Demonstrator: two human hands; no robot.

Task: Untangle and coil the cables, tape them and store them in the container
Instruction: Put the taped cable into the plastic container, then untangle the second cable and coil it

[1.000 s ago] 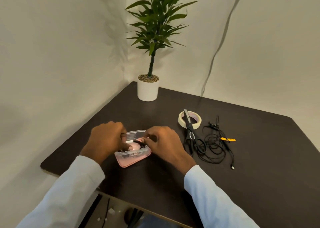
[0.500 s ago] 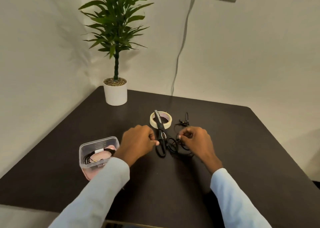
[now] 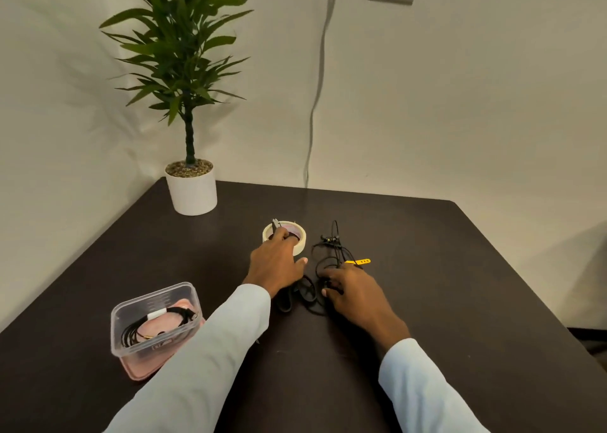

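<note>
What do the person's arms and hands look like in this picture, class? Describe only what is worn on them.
Both arms are covered by long, pale blue-white sleeves, the left sleeve and the right sleeve, plain, without markings, and ending at the wrists. The left hand and right hand are bare: no gloves, and no rings or watch show.

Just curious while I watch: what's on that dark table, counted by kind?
Potted plant: 1
Tape roll: 1
Scissors: 1
Clear container: 1
Coiled, taped cable in the container: 1
Loose black cable tangle: 1
Total: 6
</note>
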